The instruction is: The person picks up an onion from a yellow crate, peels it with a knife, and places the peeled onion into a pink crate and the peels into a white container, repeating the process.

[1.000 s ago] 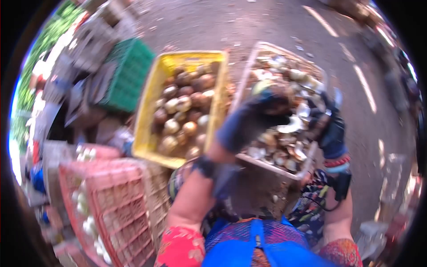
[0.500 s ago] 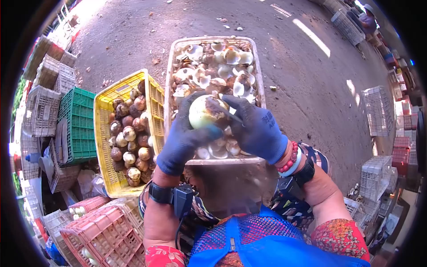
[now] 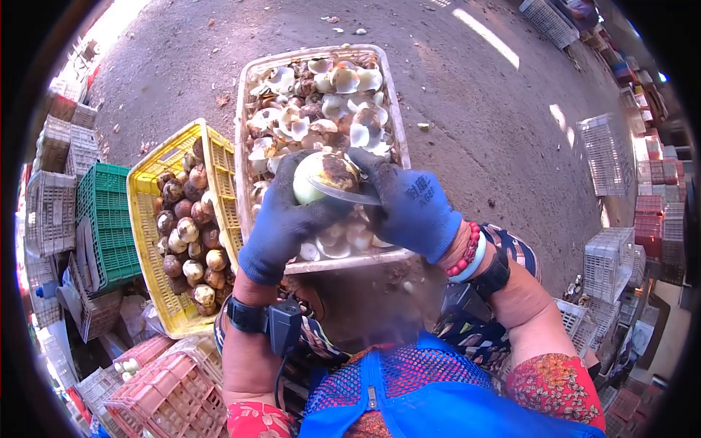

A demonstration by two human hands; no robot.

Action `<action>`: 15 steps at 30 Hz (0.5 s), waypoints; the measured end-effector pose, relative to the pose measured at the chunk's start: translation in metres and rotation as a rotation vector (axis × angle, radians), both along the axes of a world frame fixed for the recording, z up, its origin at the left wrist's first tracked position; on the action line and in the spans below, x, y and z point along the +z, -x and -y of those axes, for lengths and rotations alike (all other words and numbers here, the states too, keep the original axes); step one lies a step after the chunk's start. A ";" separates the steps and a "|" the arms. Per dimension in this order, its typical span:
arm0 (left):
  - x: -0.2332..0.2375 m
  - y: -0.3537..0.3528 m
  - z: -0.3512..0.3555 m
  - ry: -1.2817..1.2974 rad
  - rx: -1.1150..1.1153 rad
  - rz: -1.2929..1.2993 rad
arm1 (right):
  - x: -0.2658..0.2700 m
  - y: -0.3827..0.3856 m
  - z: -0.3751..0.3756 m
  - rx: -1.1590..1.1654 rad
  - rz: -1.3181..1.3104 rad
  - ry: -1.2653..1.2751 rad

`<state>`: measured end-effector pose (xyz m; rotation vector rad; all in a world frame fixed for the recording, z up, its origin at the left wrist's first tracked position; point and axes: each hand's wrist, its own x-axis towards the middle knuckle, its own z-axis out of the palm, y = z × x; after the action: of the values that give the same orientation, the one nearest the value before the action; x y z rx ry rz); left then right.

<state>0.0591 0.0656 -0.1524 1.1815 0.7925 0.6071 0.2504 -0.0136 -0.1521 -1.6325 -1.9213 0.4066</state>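
Outdoor yard, rough concrete ground [image 3: 467, 124], stacked crates at the left and right edges. Pale crate [image 3: 242, 146] straight ahead, full of white shell-like peelings [image 3: 332, 109]. Yellow crate [image 3: 142, 219] just left of it holds brown unpeeled pieces.

Left hand [image 3: 281, 223], blue glove, is curled tight around a round bulb [image 3: 321, 174], half pale green and half brown, held over the near half of the pale crate. Right hand [image 3: 409, 208], same glove, is fisted on a knife [image 3: 343, 196]. The handle is hidden in the fist. The blade lies across the near side of the bulb, touching it.

Risks as I read them:
- The left fingertips wrap round the bulb close to the blade line. If the edge skids off the smooth pale skin, it goes into the glove. The knit glove looks thin, so don't count on it.
- The bulb is round and held in the air with no support under it. Extra blade pressure could twist it out of the grip and drop it among the peelings.
- Both hands are near the crate's near rim, so a cut-off piece could miss and land on the lap or the ground.
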 end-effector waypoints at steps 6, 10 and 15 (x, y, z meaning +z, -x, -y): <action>-0.010 -0.010 0.004 -0.026 0.062 -0.056 | -0.021 0.008 0.003 -0.105 0.091 0.107; -0.008 -0.013 0.019 0.027 0.055 -0.081 | -0.019 0.012 0.000 -0.105 0.096 0.289; -0.010 -0.006 0.018 0.119 0.056 0.047 | -0.032 0.012 -0.005 -0.125 0.042 0.228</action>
<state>0.0648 0.0471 -0.1620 1.0361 0.8134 0.6234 0.2382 -0.0088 -0.1841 -1.9099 -1.8456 0.5616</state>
